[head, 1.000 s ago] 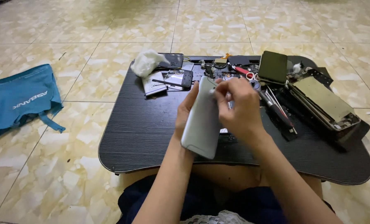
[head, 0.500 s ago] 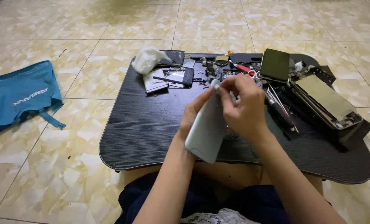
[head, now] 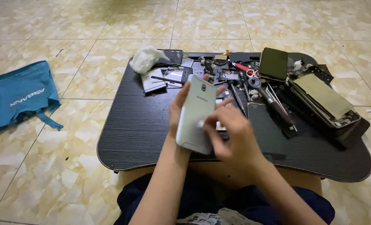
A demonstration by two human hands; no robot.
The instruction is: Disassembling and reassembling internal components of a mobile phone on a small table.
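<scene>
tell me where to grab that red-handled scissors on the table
Probably by the red handles, coming from above on the far side: the red scissors lie flat among parts, blades pointing into the clutter, so the handle end looks freest. Both hands hold the silver phone.

1. The phone point(head: 195, 114) shows a pale silver-green back.
2. The table point(head: 144, 125) is black with fine horizontal grain.
3. The floor point(head: 89, 37) has cream tiles marbled in yellow.
4. The cloth bag point(head: 21, 93) is teal with white lettering.
5. The crumpled tissue point(head: 146, 58) is white.
6. The scissors point(head: 244, 69) have red handles.
</scene>
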